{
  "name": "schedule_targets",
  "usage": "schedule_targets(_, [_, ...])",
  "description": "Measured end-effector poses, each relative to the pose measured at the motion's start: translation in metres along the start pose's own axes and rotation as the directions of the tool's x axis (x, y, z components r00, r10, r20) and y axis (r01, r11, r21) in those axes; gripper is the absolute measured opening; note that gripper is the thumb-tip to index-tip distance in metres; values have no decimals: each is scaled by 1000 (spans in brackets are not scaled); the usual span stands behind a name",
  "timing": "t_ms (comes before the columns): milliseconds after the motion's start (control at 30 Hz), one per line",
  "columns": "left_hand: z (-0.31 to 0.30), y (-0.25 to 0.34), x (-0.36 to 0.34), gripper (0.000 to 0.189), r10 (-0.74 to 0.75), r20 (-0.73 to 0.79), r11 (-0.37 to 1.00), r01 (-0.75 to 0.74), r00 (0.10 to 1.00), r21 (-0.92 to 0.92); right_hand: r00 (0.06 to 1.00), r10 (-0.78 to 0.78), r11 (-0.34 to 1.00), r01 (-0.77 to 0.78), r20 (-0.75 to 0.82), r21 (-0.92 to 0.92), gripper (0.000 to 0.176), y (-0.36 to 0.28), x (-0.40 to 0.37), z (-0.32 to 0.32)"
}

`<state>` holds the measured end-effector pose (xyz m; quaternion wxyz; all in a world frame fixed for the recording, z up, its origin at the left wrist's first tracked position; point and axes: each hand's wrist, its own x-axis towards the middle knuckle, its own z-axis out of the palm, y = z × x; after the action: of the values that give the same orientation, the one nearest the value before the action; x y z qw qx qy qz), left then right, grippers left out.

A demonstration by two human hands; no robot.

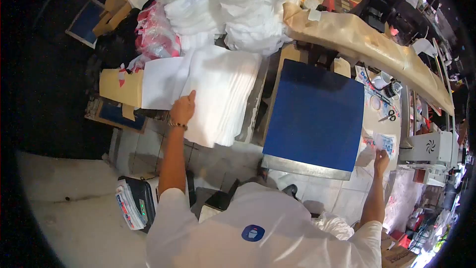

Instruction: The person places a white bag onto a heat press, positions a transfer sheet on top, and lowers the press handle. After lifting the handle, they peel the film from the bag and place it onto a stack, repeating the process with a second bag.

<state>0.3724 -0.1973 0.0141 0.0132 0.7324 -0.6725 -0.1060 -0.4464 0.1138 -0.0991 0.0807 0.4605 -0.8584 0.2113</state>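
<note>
My left hand [183,110], with a beaded bracelet at its wrist, is at the left edge of a stack of flat white cloth pieces [223,94]. One digit lies stretched over the top piece; the other fingers are curled at the edge, partly hidden. Off to the right, my right hand [381,162] pinches the lower edge of a small printed sheet [384,144] with blue lettering. Between the hands lies a blue press pad [315,114] with a metal front edge.
Tall piles of white cloth [255,7] stand behind the stack. A long tan-covered beam [367,37] runs behind the pad. Black scissors [389,115] and a tape roll [376,102] lie at right, near a white machine [426,147]. A black case [141,203] sits lower left.
</note>
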Motion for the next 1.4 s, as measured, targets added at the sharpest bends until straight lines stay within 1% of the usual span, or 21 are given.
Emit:
schedule_targets(33, [9, -1, -11, 62, 163, 13, 986, -163, 987, -19, 1000, -4, 1000, 4, 8, -2, 26, -3, -1, -2])
schedule_targets(67, [20, 12, -23, 60, 119, 118, 993, -119, 986, -10, 1000, -2, 1000, 2, -27, 10, 26, -11, 0, -2])
schedule_targets(133, [33, 23, -48, 62, 208, 200, 975, -218, 958, 33, 998, -7, 1000, 9, -59, 26, 26, -24, 2, -3])
schedule_targets(267, [54, 6, -8, 66, 212, 189, 950, -248, 959, 191, 998, 49, 988, -45, -27, 149, 28, -29, 4, 2])
schedule_targets(300, [61, 3, 1, 65, 48, 120, 933, -1, 992, -359, 998, 14, 982, -2, -65, 189, 32, -26, 4, 5])
schedule_targets(333, [70, -2, 16, 65, -134, 143, 571, 194, 981, -798, 998, 13, 982, 0, -64, 190, 32, -29, 5, 6])
schedule_targets(367, [76, -2, 29, 75, -78, 88, 878, 110, 993, -466, 999, 13, 981, -4, -45, 195, 32, -32, 5, 7])
schedule_targets(433, [75, 21, 30, 85, -178, 32, 888, 175, 983, -426, 999, 21, 982, -16, -26, 190, 31, -32, 4, 6])
schedule_targets(500, [61, 58, 23, 118, -364, 12, 851, 338, 931, -402, 995, 97, 974, -88, -37, 207, 27, -32, 3, 14])
schedule_targets(633, [46, 90, 24, 129, -553, 68, 765, 539, 830, -354, 994, 47, 982, -29, -94, 188, 28, -53, -1, -4])
schedule_targets(700, [130, 21, 77, 118, -380, -47, 749, 277, 924, -602, 982, 175, 898, -131, -68, 421, 29, -43, -3, -7])
schedule_targets(733, [169, -11, 102, 112, -286, -104, 702, 135, 953, -699, 977, 197, 900, -149, -77, 410, 29, -43, -5, -14])
schedule_targets(800, [85, 20, 54, 83, -88, 162, 466, 185, 983, -865, 948, 220, 795, -38, -229, 605, 20, -55, -8, -35])
schedule_targets(867, [28, 50, 9, 56, -56, -254, 790, -112, 966, -603, 926, 280, 802, -81, -253, 592, 22, -44, -12, -53])
schedule_targets(933, [-9, 55, -11, 46, 102, -290, 874, -225, 952, -430, 908, 351, 791, -159, -226, 590, 24, -14, -16, -55])
schedule_targets(1000, [-56, 75, -63, 35, 394, -267, 665, -473, 879, -578, 869, 436, 594, -84, -233, 800, 25, -6, -25, -63])
schedule_targets(1067, [-115, 108, -131, 29, 482, -179, 691, -498, 857, -524, 867, 461, 537, -102, -190, 837, 24, 5, -39, -71])
schedule_targets(1133, [-160, 131, -192, 41, 394, -78, 833, -392, 916, -390, 876, 473, 406, -128, -88, 905, 23, 11, -54, -74])
schedule_targets(1200, [-184, 141, -238, 41, 521, -167, 715, -535, 837, -450, 867, 496, 321, -136, -44, 937, 19, 4, -66, -76])
schedule_targets(1267, [-190, 121, -260, 40, 484, -48, 749, -442, 874, -494, 864, 503, 198, -144, 26, 969, 27, -10, -76, -84])
schedule_targets(1400, [-156, 102, -271, 30, 527, -178, 695, -542, 831, -474, 900, 420, 289, -251, 114, 924, 35, 3, -82, -75])
